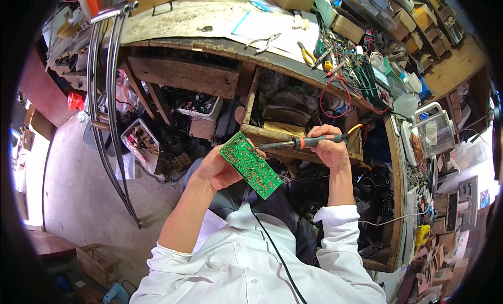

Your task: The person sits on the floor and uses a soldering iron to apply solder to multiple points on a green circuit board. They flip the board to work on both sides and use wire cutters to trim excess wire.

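Observation:
A green circuit board (251, 173), solder side up and tilted, is gripped by my left hand (215, 168) at its left side, in front of my lap. My right hand (327, 147) is closed round a soldering iron (298, 142) with a dark grip and red-orange trim, held roughly level. The iron's tip points left at the board's upper right part; whether it touches is hard to tell. Behind my hands, an open wooden drawer (251, 130) juts from under the bench, with a yellowish packet (275, 130) in it.
The cluttered bench (173, 26) carries pliers (264, 45), tools and cables (340, 84). Below are bins (144, 141) and piled dark items. A curved metal tube frame (110, 94) stands at the left beside the concrete floor (78, 189). Plastic containers (432, 131) and boxes crowd the right.

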Tool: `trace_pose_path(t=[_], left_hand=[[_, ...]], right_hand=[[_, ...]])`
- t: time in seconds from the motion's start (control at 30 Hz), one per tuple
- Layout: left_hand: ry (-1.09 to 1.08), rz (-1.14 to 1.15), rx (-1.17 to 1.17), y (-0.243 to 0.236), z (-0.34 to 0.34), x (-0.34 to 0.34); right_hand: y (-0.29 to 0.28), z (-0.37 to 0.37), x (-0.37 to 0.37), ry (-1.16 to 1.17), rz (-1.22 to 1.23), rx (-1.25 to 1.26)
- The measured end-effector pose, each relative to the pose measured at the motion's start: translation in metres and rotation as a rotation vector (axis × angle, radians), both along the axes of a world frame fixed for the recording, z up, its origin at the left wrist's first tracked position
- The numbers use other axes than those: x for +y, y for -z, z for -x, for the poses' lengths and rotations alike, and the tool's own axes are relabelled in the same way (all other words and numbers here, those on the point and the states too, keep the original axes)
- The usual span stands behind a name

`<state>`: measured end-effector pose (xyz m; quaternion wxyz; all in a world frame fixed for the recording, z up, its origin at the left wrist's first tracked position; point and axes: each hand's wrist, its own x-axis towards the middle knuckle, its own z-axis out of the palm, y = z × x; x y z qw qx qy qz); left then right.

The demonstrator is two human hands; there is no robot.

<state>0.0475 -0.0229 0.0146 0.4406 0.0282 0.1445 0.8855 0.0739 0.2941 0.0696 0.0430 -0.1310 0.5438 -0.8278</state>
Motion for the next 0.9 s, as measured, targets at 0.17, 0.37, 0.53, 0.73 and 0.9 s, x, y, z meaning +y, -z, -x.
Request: trace_pose_path(t=[0.17, 0.37, 0.53, 0.73, 0.9], left_hand=[[-0.002, -0.004, -0.028, 0.0011, 0.0003, 0.0014], [-0.019, -0.013, -0.014, -0.002, -0.0019, 0.0029], [-0.034, -0.027, -0.004, -0.001, -0.0027, 0.0021], [-0.05, -0.039, 0.023, 0.0013, -0.004, 0.0014], [-0.012, -0.054, -0.017, 0.0018, -0.001, 0.0028]], right_hand=[[0.0009, -0.0004, 0.0009, -0.003, 0.029, -0.011], [-0.001, -0.0014, -0.0008, -0.01, 0.028, 0.003], [0.0003, -0.0011, -0.0019, -0.014, 0.039, 0.013], [0.0003, -0.0012, -0.0012, -0.007, 0.015, 0.019], [0.0003, -0.0004, 0.0001, -0.014, 0.045, 0.012]])
